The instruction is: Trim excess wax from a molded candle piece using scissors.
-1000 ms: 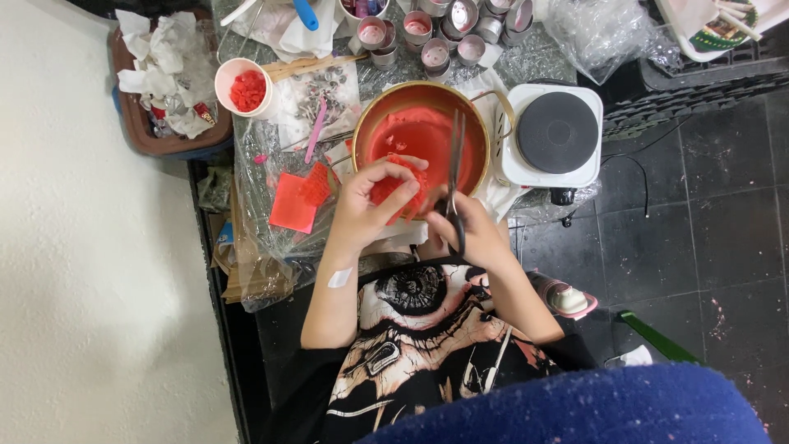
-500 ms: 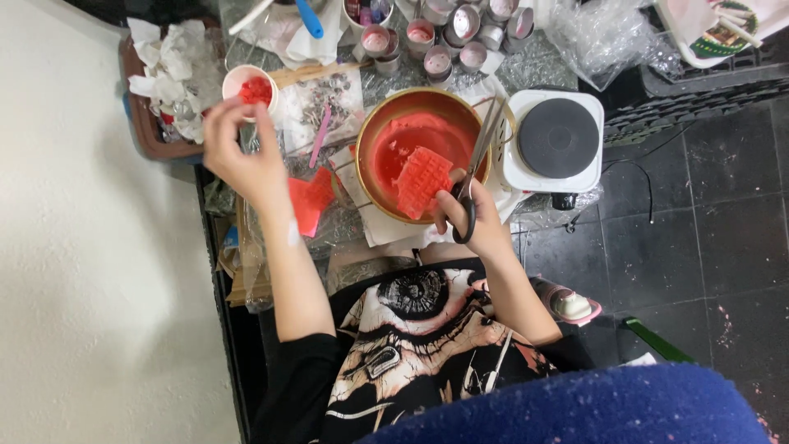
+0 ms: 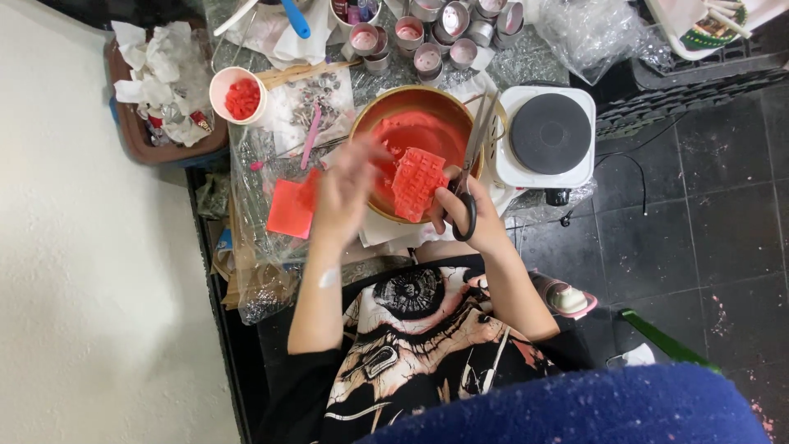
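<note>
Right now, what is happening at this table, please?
A person sits at a crowded table. The right hand holds scissors and a red grid-patterned slab over a round pan of red material. The left hand is blurred, close beside the slab. A flat red piece lies to the left, a white cup of red bits stands further back, and a small hot plate sits beside the pan.

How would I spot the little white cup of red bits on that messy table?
Find the round gold-rimmed bowl of red wax beside the white hotplate. Look up and left, past the pink stick. The small white cup stands alone there, the only cup filled with red chunks.
</note>
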